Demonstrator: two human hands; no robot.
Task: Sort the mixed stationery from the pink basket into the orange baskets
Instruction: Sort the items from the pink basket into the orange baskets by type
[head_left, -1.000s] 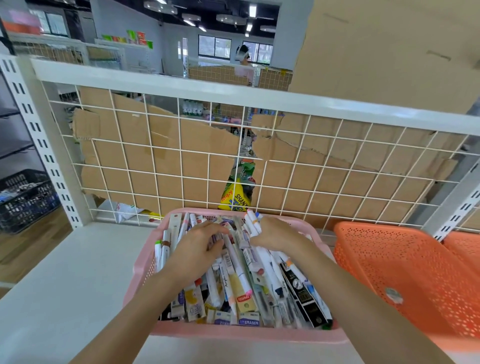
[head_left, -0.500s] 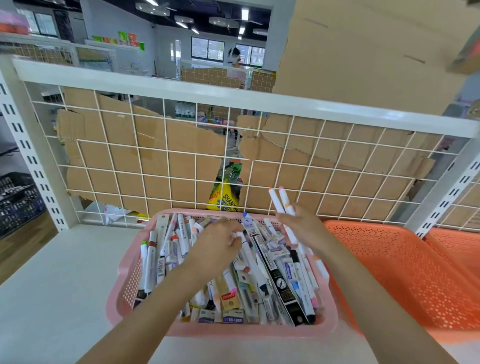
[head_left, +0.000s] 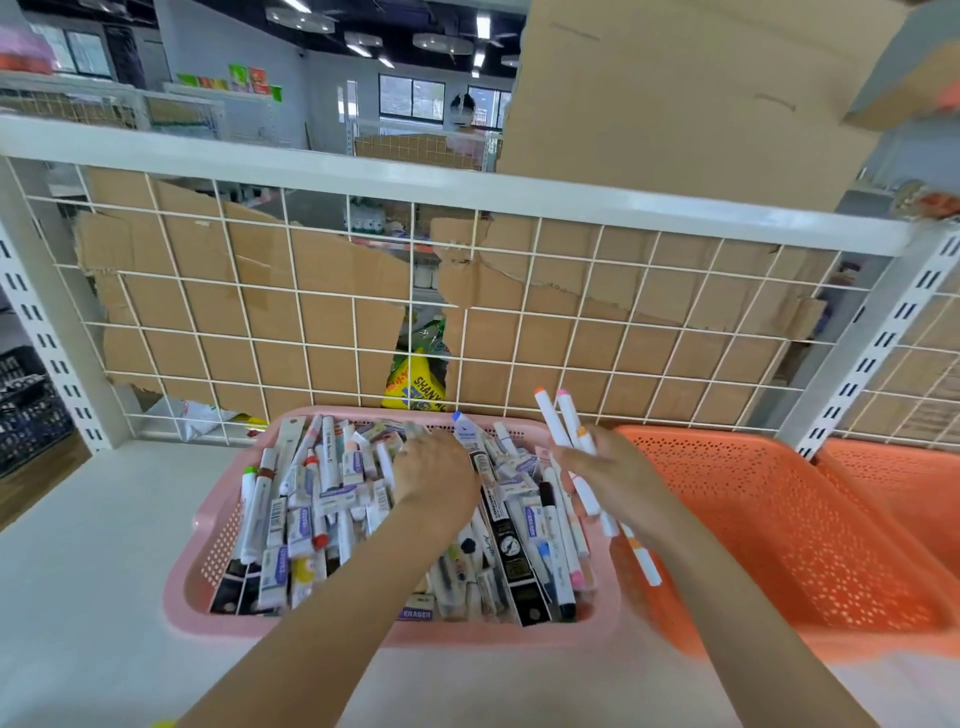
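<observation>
The pink basket stands on the white shelf, heaped with markers, erasers and boxed pens. My left hand rests palm down in its far middle, fingers curled into the stationery; what it holds is hidden. My right hand grips a bunch of white markers with coloured caps, lifted above the pink basket's right rim. Their lower ends stick out below my wrist toward the nearer orange basket, which looks empty.
A second orange basket sits further right. A white wire grid backed with cardboard closes the shelf's rear. A slotted upright stands behind the orange baskets. Bare shelf surface lies left of the pink basket.
My right hand has lifted the markers out of the pink basket and carried them right, toward the orange basket. My left hand stayed in the pile, shifting slightly right.
</observation>
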